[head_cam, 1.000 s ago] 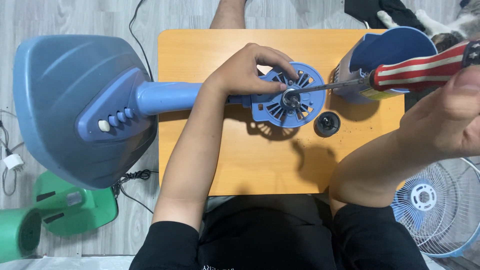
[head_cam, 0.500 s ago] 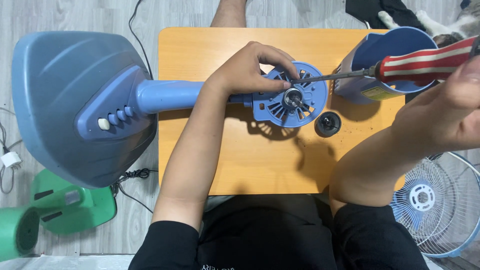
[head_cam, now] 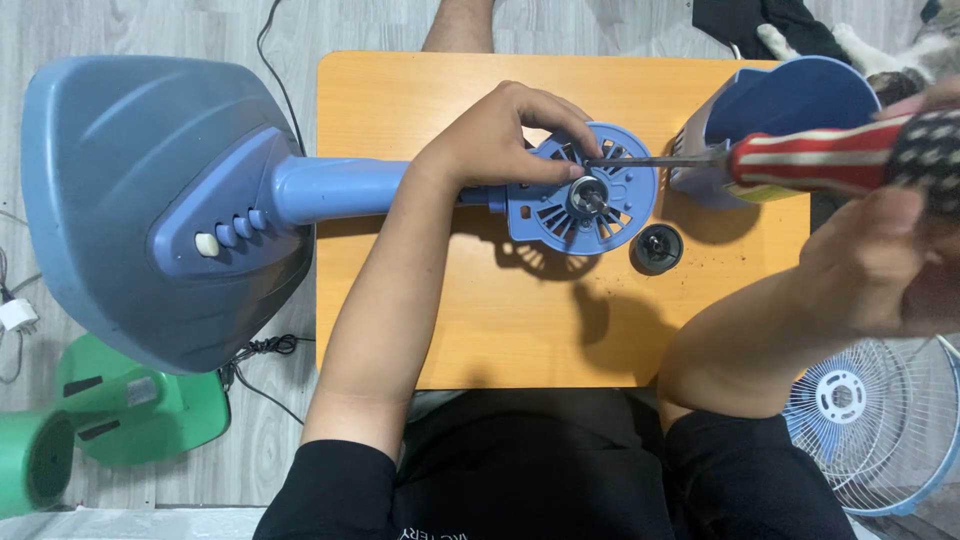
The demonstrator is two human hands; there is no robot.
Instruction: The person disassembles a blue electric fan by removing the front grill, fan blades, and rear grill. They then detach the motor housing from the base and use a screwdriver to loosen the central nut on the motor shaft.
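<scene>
Shifting up since a second ago, the screwdriver [head_cam: 760,160] tip now sits at the far rim of the fan motor [head_cam: 585,190] instead of its centre shaft, so another screw looks targeted. Right hand [head_cam: 900,250] grips the striped handle; left hand [head_cam: 510,140] pinches the motor's left edge. Motor lies mid-table [head_cam: 450,320], blue, round, slotted; black cap [head_cam: 657,248] just right.

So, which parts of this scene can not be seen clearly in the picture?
Head view only:
- Screwdriver tip: too small to tell whether it sits in a screw on the blue motor housing.
- Right hand: blurred, cut by the right edge.
- Housing's left part: hidden under the left hand.
- White fan grille: cut by the corner.
</scene>
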